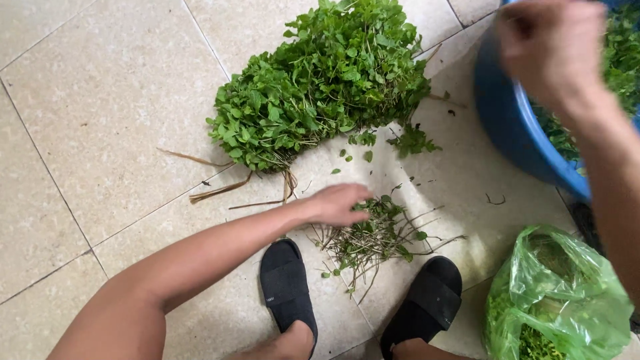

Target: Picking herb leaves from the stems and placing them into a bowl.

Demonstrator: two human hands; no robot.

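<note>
Floor tiles [100,120], pale and glossy, fill the left of the view, and from the lower left the person's bare left arm reaches across them toward the middle. Its left hand [337,203] lies palm-down with the fingers curled loosely over the near edge of a small pile of stripped stems [380,237]; whether it pinches a stem or merely rests on the pile I cannot tell, since the fingertips are hidden among the sprigs. That thin, twiggy pile sits between the person's two black slippers [288,290], close in, which looks like a spot chosen for discards within easy reach. Beyond the hand, farther from the body, a big heap of leafy green herbs [320,80] lies straight on the tiles, its pale roots and dry straw-like strands trailing out at its near-left end; a few loose leaves are scattered between the heap and the stem pile. To the right stands a blue basin [510,127] with more greens inside, set near enough that an arm can swing over it. The right hand [553,47] hovers at the basin's rim, blurred, fingers drawn together in a loose bunch; what it holds, if anything, cannot be made out. At the lower right, just beside the right slipper, a green plastic bag [557,293] sits open-topped and crumpled, with greens showing through it.
</note>
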